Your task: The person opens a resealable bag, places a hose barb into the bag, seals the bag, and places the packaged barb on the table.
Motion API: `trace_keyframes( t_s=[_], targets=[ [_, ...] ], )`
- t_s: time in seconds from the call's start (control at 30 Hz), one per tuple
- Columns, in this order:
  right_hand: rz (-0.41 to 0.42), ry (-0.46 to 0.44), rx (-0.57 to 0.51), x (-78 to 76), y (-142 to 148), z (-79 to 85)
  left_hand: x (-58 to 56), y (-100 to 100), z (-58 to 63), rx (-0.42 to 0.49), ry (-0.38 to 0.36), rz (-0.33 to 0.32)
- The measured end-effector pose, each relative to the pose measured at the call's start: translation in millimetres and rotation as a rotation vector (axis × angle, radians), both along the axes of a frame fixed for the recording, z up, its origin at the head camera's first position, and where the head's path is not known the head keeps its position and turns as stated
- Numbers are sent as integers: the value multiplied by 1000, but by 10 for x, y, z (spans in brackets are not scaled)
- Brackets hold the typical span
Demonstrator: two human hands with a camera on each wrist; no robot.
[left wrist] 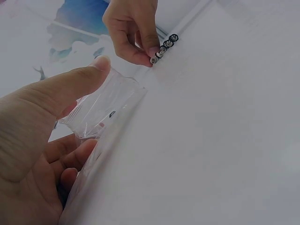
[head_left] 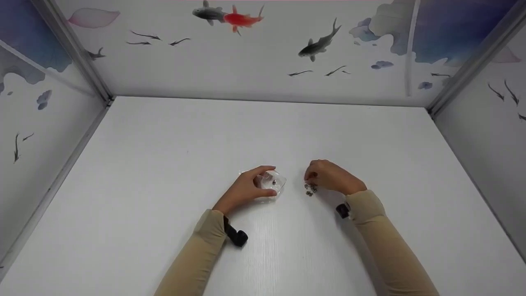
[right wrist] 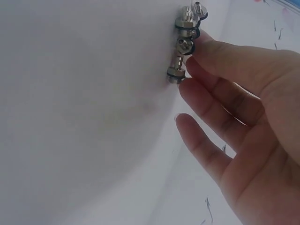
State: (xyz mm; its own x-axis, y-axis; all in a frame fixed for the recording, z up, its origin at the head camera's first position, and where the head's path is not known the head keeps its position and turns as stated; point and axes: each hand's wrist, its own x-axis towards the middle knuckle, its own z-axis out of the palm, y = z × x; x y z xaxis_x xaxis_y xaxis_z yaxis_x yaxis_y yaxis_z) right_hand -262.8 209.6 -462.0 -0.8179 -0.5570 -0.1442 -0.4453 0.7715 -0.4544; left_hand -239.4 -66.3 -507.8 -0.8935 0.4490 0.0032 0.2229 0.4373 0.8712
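My left hand holds a clear plastic bag, its thumb and fingers spread around the bag's mouth. Inside the bag lies one small metal fitting. To the right, my right hand is down at a small cluster of metal fittings on the table. In the right wrist view these silvery fittings show hex bodies, narrow tips and black rings. The right thumb and a finger pinch at a fitting at the cluster's near end; the fingers partly hide the contact.
The white table spreads around both hands. White panels painted with fish enclose it at the back and on both sides. Black wrist cameras hang under both sleeves, close to the tabletop.
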Motion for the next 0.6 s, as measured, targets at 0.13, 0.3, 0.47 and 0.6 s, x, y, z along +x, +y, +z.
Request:
trace_keyframes(
  t_s=[0.13, 0.3, 0.47, 0.6],
  targets=[
    [3, -1, 7, -6, 2, -2, -3, 2, -5, -1, 3, 0],
    [-13, -3, 0, -7, -5, 1, -10, 9, -16, 5, -3, -6],
    [-28, -12, -20, 2, -23, 32, -11, 10, -13, -2, -10, 0],
    [-25, -9, -32, 8, -59, 82, -6, 5, -9, 10, -14, 3]
  ],
)
